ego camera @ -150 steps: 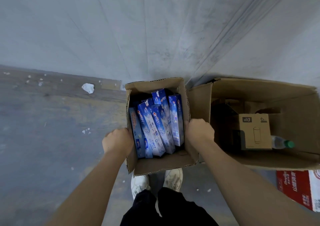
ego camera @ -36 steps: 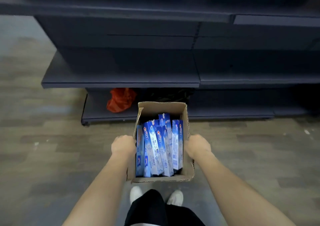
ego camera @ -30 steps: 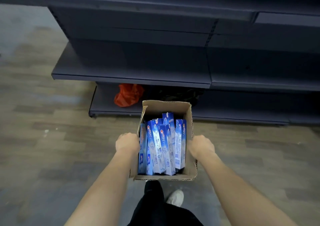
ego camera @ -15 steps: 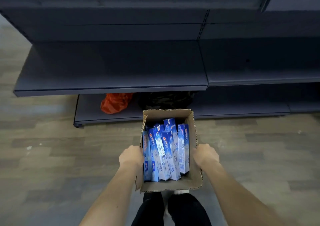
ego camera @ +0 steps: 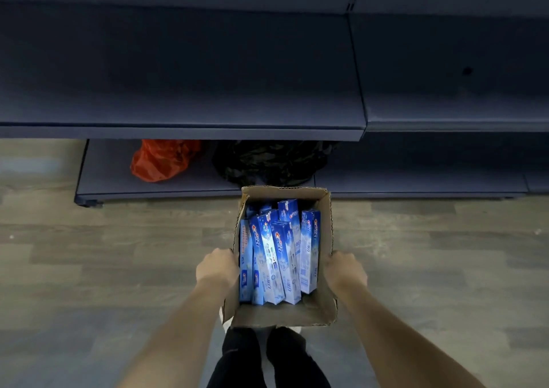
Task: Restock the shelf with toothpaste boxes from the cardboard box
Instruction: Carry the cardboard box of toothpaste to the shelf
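Both arms reach forward and down, the left hand (ego camera: pixel 217 269) and right hand (ego camera: pixel 344 270) each with its grip curled round a side wall of the open cardboard box (ego camera: pixel 285 313), carried above the floor (ego camera: pixel 89 269). Six toothpaste boxes (ego camera: pixel 277 257) show inside, leaning lengthwise. Ahead stands the dark shelf (ego camera: pixel 178 96); its bottom level carries one orange bag (ego camera: pixel 162 160) and one black bag (ego camera: pixel 270 162).

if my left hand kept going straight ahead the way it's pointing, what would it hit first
Probably the black bag on the bottom shelf. The left hand, gripping the cardboard box, points forward toward it; depth is unclear.
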`<state>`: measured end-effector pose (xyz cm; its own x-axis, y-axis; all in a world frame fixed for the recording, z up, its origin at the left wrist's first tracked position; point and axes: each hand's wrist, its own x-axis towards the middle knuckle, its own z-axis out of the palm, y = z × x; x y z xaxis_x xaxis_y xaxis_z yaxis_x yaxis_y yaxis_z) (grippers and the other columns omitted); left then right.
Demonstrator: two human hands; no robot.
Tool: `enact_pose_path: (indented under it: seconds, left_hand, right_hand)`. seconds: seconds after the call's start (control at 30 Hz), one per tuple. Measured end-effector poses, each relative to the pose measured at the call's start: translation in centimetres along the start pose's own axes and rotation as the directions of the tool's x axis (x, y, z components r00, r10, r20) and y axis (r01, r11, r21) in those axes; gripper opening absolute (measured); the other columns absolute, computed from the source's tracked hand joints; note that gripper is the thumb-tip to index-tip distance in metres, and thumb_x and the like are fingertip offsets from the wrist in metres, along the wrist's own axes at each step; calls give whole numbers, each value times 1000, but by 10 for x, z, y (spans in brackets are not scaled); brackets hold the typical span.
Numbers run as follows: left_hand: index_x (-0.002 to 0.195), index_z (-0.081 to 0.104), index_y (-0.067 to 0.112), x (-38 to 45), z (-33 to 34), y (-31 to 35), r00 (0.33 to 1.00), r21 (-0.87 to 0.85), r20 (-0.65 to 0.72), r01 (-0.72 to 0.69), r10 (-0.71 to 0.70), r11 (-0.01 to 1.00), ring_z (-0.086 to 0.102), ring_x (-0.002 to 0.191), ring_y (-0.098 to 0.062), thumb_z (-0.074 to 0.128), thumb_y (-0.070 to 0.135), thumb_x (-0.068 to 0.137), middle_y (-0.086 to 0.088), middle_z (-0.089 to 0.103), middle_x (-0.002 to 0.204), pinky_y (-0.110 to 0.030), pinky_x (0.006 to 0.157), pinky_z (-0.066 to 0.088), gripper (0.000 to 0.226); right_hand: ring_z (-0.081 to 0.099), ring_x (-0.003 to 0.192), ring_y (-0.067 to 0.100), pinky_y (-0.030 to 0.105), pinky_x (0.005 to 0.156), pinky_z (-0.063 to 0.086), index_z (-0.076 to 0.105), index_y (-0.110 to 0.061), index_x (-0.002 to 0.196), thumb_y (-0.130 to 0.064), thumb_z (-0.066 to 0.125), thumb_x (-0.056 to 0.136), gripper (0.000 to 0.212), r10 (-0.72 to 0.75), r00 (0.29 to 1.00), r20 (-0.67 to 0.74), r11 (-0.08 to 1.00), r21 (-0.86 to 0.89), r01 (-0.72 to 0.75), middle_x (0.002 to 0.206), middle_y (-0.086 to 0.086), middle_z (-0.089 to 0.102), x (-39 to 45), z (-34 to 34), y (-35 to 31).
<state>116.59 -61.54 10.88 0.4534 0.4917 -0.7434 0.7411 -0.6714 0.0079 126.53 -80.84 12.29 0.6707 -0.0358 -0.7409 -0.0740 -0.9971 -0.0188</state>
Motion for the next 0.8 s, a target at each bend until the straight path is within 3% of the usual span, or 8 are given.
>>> enact_pose_path:
  seconds: [0.53,0.8]
  left_hand:
    - [111,65,10,156,93,-1,998,-57,-58,29,-32,998,60,106,-29,35,19,98,-11,65,112,-34,84,48,34]
    - [107,65,9,177,86,11,989,64,-123,-77,84,995,63,99,-27,33,25,101,-10,66,104,-34,79,48,36]
  right_hand:
    - [59,112,32,34,89,48,63,-8,118,-19,35,99,36,-50,998,-45,998,-28,49,121,15,62,158,97,-30]
    - [62,105,29,29,80,47,64,-6,114,-17,34,101,34,-73,990,-121,994,-87,62,114,14,65,181,94,-39]
